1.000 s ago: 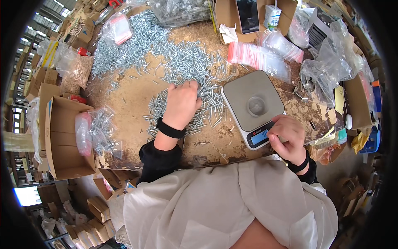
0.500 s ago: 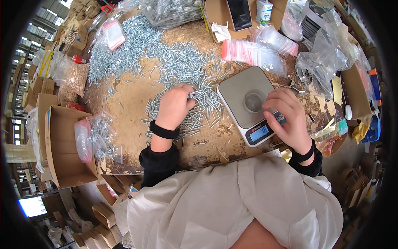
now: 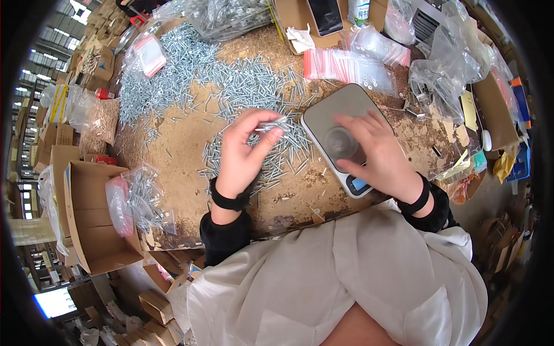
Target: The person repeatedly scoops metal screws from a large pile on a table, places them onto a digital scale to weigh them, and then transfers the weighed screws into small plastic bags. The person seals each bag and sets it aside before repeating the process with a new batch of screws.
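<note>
1. At the centre of the worktable [image 3: 173,135], the left hand [image 3: 245,153] is raised just above the loose heap of screws [image 3: 242,86], its fingers curled and pinching a small bundle of screws [image 3: 274,123] between thumb and fingertips.
2. That bundle sits at about two o'clock from the left palm, just beside the near-left edge of the scale [image 3: 340,135].
3. The right hand [image 3: 375,153] lies flat and open over the scale, fingers spread and pointing toward eleven o'clock; it looks empty, though motion blur makes it hard to be sure nothing small is under the fingers.
4. The scale is a grey square platform with a round dish mark in the middle and a small blue display at its five o'clock corner, partly covered by the right hand.
5. Both wrists wear black bands above dark sleeves.
6. At twelve o'clock from the scale lies a row of clear zip bags with red strips [image 3: 346,64].
7. At nine o'clock from the left hand, a filled bag of screws [image 3: 141,199] rests at the table edge beside an open cardboard box [image 3: 92,225].
8. More crumpled clear bags [image 3: 450,63] lie at two o'clock from the scale.
</note>
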{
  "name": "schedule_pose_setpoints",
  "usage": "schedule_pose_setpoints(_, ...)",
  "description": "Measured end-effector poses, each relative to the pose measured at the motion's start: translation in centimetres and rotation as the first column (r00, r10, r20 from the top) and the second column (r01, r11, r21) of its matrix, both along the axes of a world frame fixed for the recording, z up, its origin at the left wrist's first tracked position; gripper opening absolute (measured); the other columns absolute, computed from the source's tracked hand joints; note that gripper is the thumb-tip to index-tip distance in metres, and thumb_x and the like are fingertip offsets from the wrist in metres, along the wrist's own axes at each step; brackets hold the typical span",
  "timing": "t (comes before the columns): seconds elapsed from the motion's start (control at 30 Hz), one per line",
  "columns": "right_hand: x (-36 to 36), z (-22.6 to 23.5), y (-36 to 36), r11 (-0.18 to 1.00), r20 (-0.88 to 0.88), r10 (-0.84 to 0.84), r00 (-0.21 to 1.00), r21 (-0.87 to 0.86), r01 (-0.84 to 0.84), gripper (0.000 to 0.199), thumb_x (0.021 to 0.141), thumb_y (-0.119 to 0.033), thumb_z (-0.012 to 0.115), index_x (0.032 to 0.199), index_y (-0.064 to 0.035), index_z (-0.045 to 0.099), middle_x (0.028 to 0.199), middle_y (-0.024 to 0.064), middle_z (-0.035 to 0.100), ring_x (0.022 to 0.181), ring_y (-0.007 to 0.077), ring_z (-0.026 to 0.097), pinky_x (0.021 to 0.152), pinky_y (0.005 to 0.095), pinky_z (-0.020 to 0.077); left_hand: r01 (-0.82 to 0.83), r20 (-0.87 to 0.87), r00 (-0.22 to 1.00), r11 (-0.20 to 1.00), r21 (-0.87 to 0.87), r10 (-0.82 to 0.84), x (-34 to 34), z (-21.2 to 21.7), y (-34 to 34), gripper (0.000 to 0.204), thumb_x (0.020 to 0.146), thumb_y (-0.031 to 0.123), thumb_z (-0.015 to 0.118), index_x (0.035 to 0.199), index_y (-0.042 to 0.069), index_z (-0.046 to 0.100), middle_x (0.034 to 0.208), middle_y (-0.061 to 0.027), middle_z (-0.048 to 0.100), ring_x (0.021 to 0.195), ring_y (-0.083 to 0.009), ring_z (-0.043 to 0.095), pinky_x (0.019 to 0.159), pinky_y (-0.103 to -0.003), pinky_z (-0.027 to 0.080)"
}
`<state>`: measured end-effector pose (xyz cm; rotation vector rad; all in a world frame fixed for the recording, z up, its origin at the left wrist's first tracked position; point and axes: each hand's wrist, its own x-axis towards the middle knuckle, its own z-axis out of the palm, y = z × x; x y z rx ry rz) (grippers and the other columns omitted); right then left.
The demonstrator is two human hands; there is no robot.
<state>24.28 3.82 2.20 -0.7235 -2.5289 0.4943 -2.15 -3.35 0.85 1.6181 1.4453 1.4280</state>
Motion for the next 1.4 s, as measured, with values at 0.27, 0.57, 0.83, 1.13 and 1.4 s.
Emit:
schedule_pose_setpoints(0.27, -5.5, 0.4, -1.1, 0.997, -0.104, 0.05, 0.993, -0.058, -0.056, 0.051, 0.069, -0.021, 0.081, 0.113, -0.0041, 0.063, 0.09, 0.0122, 0.066, 0.089, 0.0327, 0.066, 0.079, 0.0435, 0.0515, 0.059, -0.158, 0.986, 0.997, 0.048, -0.051, 1.7, 1.3, -0.7, 0.022, 0.08, 0.003, 0.079, 0.101, 0.003, 0.074, 0.094, -0.0082, 0.071, 0.084, -0.0173, 0.067, 0.074, -0.029, 0.051)
schedule_pose_setpoints(0.57, -4.4, 0.5, -1.0, 0.989, -0.116, 0.049, 0.992, -0.133, -0.064, 0.048, 0.068, -0.02, 0.083, 0.109, -0.0064, 0.063, 0.098, 0.0113, 0.065, 0.091, 0.0347, 0.064, 0.081, 0.0442, 0.0506, -0.15, -0.074, 0.983, 0.967, 0.205, 0.168, 0.2, 0.6, -1.2, 0.012, 0.083, 0.001, 0.077, 0.094, 0.002, 0.073, 0.083, -0.0069, 0.07, 0.077, -0.0163, 0.063, 0.073, -0.029, 0.049)
schedule_pose_setpoints(0.83, 0.8, -0.5, 1.2, 0.989, 0.01, -0.147, 0.989, 0.004, 0.147, 0.06, 0.067, -0.02, 0.086, 0.118, -0.0033, 0.059, 0.123, 0.0169, 0.058, 0.119, 0.0385, 0.053, 0.102, 0.0458, 0.0435, -0.426, -0.132, 0.892, 0.901, 0.075, 0.433, -1.4, -0.6, -0.8, 0.025, 0.089, 0.002, 0.072, 0.114, 0.002, 0.068, 0.077, 0.0037, 0.06, 0.066, -0.0022, 0.048, 0.061, -0.019, 0.038)
schedule_pose_setpoints(1.13, 10.2, -0.7, 2.9, 0.933, -0.012, -0.357, 0.934, 0.045, 0.357, 0.043, 0.084, -0.008, 0.07, 0.126, -0.0039, 0.06, 0.132, 0.0154, 0.056, 0.12, 0.0373, 0.055, 0.1, 0.0432, 0.0457, -0.476, 0.046, 0.879, 0.868, 0.143, 0.475, -2.0, -0.8, -1.0, 0.015, 0.096, 0.004, 0.065, 0.11, 0.001, 0.068, 0.073, 0.0094, 0.052, 0.062, 0.0022, 0.04, 0.056, -0.017, 0.027)
schedule_pose_setpoints(1.4, 16.1, -3.6, 4.8, 0.867, 0.058, -0.499, 0.865, 0.051, 0.496, 0.04, 0.085, 0.0, 0.064, 0.125, -0.0034, 0.059, 0.124, 0.0154, 0.057, 0.114, 0.0373, 0.056, 0.095, 0.0428, 0.0475, -0.458, 0.053, 0.885, 0.843, 0.283, 0.463, 1.5, 0.3, -1.5, 0.011, 0.092, -0.003, 0.066, 0.102, -0.003, 0.069, 0.077, 0.0037, 0.056, 0.069, -0.0048, 0.045, 0.065, -0.022, 0.036)
